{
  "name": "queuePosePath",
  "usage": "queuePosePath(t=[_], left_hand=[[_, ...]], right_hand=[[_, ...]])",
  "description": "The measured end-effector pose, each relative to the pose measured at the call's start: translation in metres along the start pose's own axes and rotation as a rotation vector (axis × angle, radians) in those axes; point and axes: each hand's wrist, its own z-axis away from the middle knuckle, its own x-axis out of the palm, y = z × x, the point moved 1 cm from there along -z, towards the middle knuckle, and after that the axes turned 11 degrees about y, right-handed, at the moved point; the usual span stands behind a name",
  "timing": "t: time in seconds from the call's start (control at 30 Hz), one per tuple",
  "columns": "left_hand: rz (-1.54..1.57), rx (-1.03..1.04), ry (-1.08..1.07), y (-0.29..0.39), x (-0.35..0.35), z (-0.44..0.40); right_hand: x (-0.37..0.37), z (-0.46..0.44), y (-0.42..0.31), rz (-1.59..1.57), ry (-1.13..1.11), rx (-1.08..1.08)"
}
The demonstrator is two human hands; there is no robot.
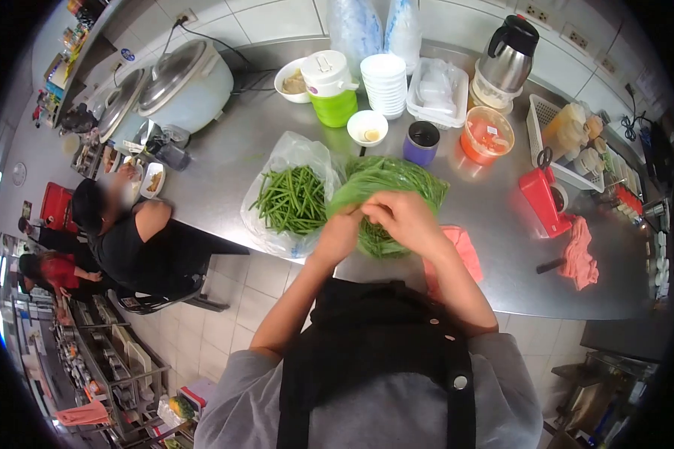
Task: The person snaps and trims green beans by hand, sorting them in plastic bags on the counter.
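My left hand point(341, 233) is closed at the left side of a green plastic bag point(393, 178). My right hand point(406, 218) is above the same bag, thumb and fingers pinched together close to the left fingertips. What lies between the fingers of either hand is too small and covered to make out. Green stalks show dimly inside the bag. Just left of my hands, a pile of cut green beans point(292, 198) rests on an opened clear plastic bag point(258, 217). A pink cloth point(460, 258) lies partly under my right forearm.
Along the back of the steel counter point(225, 165) are rice cookers point(180, 82), a green-white jug point(332, 101), stacked white bowls point(384, 86), a purple cup point(421, 144) and an orange tub point(487, 135). A red box point(543, 202) with scissors stands right. Another person point(142, 239) sits at left.
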Motion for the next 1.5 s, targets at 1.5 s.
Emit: queuePosePath(t=[1.5], left_hand=[[1.005, -0.349, -0.138, 0.027, -0.007, -0.009]], right_hand=[[0.003, 0.032, 0.066, -0.736, 0.481, 0.326]])
